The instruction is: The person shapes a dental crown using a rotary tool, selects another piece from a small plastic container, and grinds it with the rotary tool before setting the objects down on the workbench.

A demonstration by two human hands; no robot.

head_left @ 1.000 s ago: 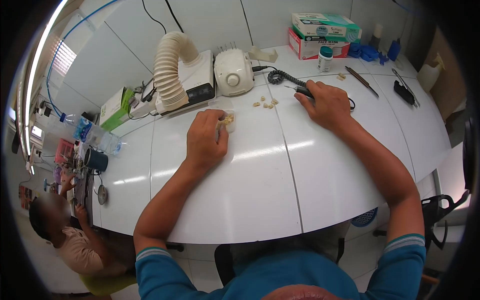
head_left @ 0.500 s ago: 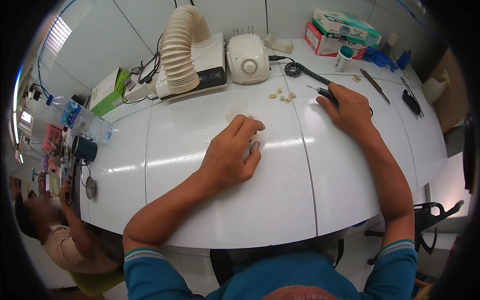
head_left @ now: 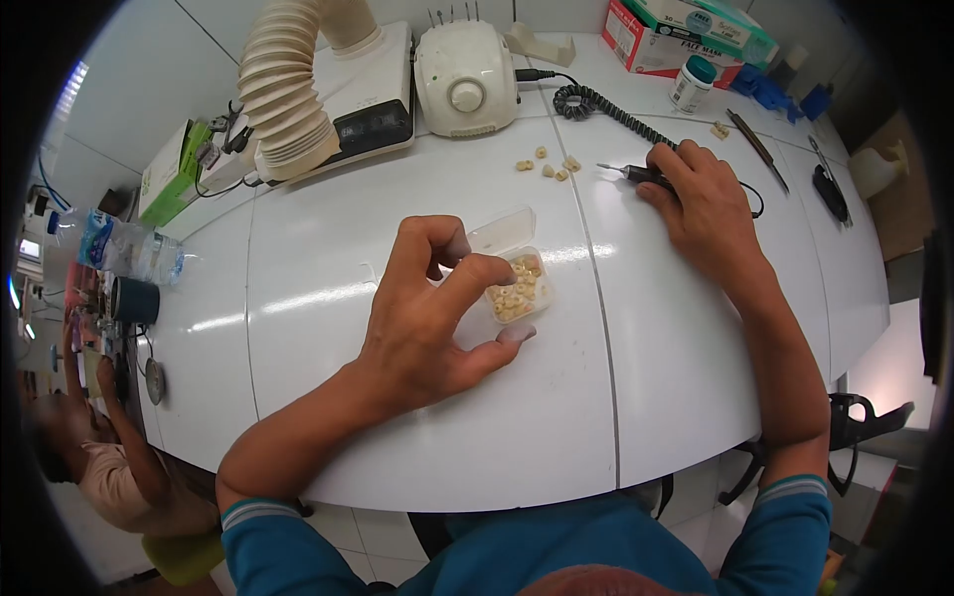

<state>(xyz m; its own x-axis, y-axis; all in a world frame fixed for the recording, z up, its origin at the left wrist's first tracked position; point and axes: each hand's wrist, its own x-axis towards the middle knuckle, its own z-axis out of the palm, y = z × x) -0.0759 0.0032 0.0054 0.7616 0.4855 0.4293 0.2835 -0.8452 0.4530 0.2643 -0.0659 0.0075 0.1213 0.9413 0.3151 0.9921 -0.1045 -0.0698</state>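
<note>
My left hand [head_left: 422, 313] is over a small clear plastic box [head_left: 543, 294], its fingers bent and spread apart with nothing visible between them. Inside the box lie many small cream-coloured, tooth-like pieces [head_left: 512, 301]. The box's lid [head_left: 505, 230] is tilted up at the back, partly hidden by my fingers. Farther right, my right hand [head_left: 704, 204] rests on the table with its fingers around a black rotary handpiece [head_left: 644, 175], whose thin metal bit points left. Several loose cream-coloured pieces [head_left: 550, 171] lie just left of that bit.
A white handpiece control unit [head_left: 465, 84] stands at the back, joined to a coiled black cord [head_left: 621, 109]. Beside it is a ribbed extraction hose [head_left: 283, 89]. Face-mask boxes [head_left: 661, 45], a white bottle [head_left: 691, 84] and a brown-handled tool [head_left: 758, 149] are at right. Another person [head_left: 109, 467] sits left.
My left hand has lifted and spread its fingers, uncovering the box and its pieces. My right hand keeps hold of the handpiece. The camera view has shifted somewhat.
</note>
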